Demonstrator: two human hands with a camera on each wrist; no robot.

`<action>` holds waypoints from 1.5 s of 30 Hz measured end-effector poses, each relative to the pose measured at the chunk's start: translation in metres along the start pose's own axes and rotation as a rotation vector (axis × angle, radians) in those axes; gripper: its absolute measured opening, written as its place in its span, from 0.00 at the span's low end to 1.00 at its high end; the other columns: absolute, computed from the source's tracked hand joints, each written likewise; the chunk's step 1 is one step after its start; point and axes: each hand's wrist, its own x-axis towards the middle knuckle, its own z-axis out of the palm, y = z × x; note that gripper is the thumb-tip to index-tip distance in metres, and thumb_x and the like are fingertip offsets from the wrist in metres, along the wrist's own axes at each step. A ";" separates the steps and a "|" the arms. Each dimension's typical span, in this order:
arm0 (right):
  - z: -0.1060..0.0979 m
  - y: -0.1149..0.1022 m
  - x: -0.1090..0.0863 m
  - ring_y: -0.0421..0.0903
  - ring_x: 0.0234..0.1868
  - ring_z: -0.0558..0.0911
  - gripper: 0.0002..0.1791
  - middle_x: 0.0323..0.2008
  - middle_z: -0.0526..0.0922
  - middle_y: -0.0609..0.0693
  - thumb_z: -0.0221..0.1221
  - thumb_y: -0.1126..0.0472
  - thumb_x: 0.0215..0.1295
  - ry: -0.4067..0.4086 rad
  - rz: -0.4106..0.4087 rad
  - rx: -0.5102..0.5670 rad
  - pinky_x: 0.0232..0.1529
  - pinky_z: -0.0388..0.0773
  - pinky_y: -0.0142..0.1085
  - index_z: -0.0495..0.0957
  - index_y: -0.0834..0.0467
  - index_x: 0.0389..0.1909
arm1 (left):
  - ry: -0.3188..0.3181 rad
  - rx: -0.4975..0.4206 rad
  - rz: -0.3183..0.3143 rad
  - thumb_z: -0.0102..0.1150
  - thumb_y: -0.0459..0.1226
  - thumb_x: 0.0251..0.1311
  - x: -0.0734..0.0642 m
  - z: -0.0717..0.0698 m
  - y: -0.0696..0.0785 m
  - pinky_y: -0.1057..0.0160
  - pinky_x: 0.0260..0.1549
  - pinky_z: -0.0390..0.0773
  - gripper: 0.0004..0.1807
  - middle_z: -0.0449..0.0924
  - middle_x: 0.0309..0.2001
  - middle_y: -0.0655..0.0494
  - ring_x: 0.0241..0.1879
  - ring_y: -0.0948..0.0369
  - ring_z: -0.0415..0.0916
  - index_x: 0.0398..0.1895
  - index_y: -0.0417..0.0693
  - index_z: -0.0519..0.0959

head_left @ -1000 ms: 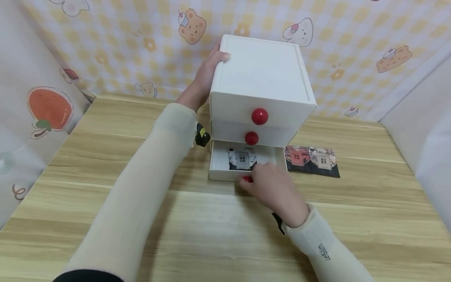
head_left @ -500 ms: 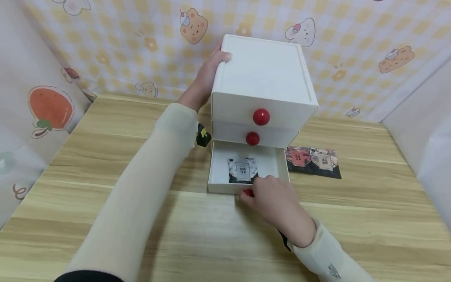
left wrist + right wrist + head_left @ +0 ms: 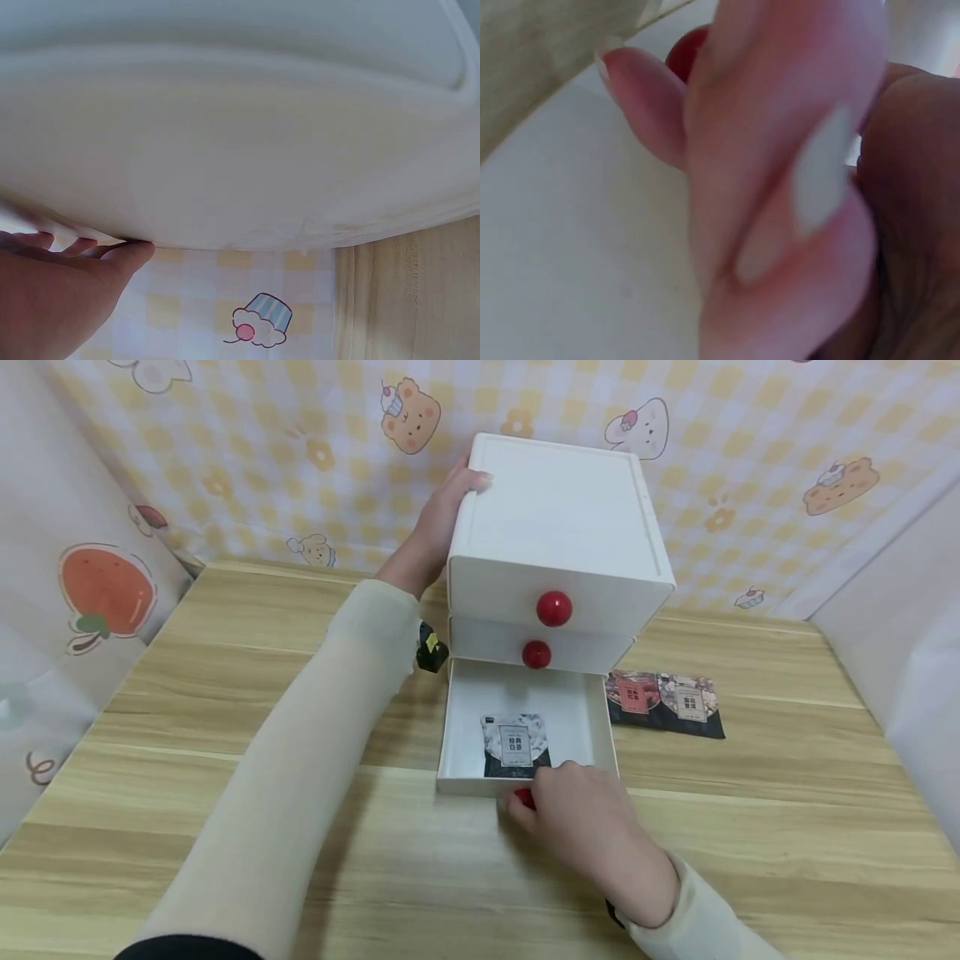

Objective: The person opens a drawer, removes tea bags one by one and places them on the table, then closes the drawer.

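Note:
A white cabinet (image 3: pixel 562 510) of three stacked drawers stands at the back middle of the table. My left hand (image 3: pixel 442 518) holds its left side, thumb over the top edge; in the left wrist view the fingers (image 3: pixel 129 256) reach along the cabinet's side. My right hand (image 3: pixel 592 831) pinches the red knob (image 3: pixel 523 797) of the bottom drawer (image 3: pixel 468 706), which is pulled well out. Curled fingers cover most of that knob. Inside this drawer lies a black-and-white sachet (image 3: pixel 516 745) with printed characters, close to the front wall.
Two more sachets, one red (image 3: pixel 633 693) and one pinkish (image 3: pixel 690 702), lie side by side right of the cabinet. The upper red knob (image 3: pixel 554 608) and middle red knob (image 3: pixel 536 654) sit on closed drawers. A checked cloth (image 3: pixel 315 485) hangs behind.
The right hand has drawn the bottom drawer further toward me. The sachet inside came along with it. The left hand stays on the cabinet.

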 end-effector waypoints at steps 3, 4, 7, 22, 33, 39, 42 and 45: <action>0.001 -0.001 -0.003 0.40 0.12 0.60 0.34 0.08 0.55 0.42 0.61 0.43 0.67 0.012 -0.006 -0.014 0.17 0.52 0.33 0.60 0.52 0.06 | 0.003 -0.005 -0.002 0.32 0.49 0.68 0.000 0.000 0.000 0.61 0.69 0.51 0.37 0.49 0.80 0.64 0.74 0.65 0.48 0.82 0.70 0.44; 0.001 -0.001 -0.004 0.40 0.12 0.60 0.34 0.08 0.56 0.42 0.61 0.43 0.67 0.009 -0.005 -0.016 0.17 0.52 0.33 0.61 0.52 0.06 | 0.004 -0.008 -0.001 0.32 0.49 0.68 0.000 0.000 0.000 0.61 0.69 0.51 0.37 0.49 0.79 0.64 0.74 0.64 0.48 0.82 0.70 0.44; -0.001 -0.002 -0.005 0.41 0.13 0.61 0.33 0.08 0.58 0.43 0.62 0.41 0.66 -0.038 0.010 0.014 0.17 0.53 0.33 0.63 0.51 0.06 | 0.003 -0.010 0.000 0.32 0.49 0.68 0.000 0.000 0.000 0.61 0.68 0.52 0.37 0.49 0.79 0.64 0.74 0.64 0.48 0.82 0.70 0.44; -0.042 0.027 0.009 0.30 0.21 0.73 0.04 0.19 0.82 0.37 0.70 0.53 0.61 0.099 -0.349 0.269 0.24 0.70 0.27 0.87 0.47 0.28 | -0.002 -0.001 -0.022 0.32 0.50 0.69 0.001 0.000 0.001 0.59 0.71 0.50 0.37 0.45 0.81 0.68 0.76 0.66 0.46 0.82 0.73 0.42; -0.024 0.049 0.044 0.43 0.45 0.87 0.14 0.43 0.91 0.46 0.73 0.62 0.56 0.037 -0.454 0.307 0.49 0.83 0.41 0.89 0.53 0.45 | 0.013 -0.026 -0.055 0.32 0.50 0.69 -0.001 0.001 0.002 0.61 0.73 0.46 0.37 0.43 0.81 0.71 0.76 0.69 0.44 0.82 0.75 0.42; -0.016 0.051 0.057 0.42 0.42 0.83 0.23 0.51 0.89 0.48 0.75 0.57 0.54 -0.087 -0.415 0.387 0.37 0.78 0.33 0.87 0.49 0.53 | 0.006 -0.029 -0.032 0.32 0.49 0.69 -0.001 0.000 0.001 0.61 0.73 0.47 0.37 0.44 0.81 0.70 0.76 0.69 0.44 0.82 0.73 0.42; -0.012 0.053 0.059 0.42 0.41 0.82 0.26 0.54 0.88 0.48 0.75 0.58 0.54 -0.113 -0.411 0.359 0.35 0.75 0.30 0.85 0.48 0.57 | 0.000 -0.025 -0.023 0.32 0.49 0.69 -0.001 0.001 0.000 0.60 0.73 0.47 0.37 0.44 0.81 0.70 0.76 0.68 0.44 0.82 0.73 0.42; -0.008 0.053 0.060 0.41 0.42 0.81 0.28 0.56 0.87 0.48 0.75 0.57 0.54 -0.110 -0.415 0.323 0.39 0.76 0.30 0.84 0.48 0.59 | 0.002 -0.025 -0.022 0.32 0.49 0.68 -0.001 0.001 0.001 0.60 0.73 0.48 0.38 0.44 0.81 0.70 0.76 0.68 0.45 0.82 0.73 0.42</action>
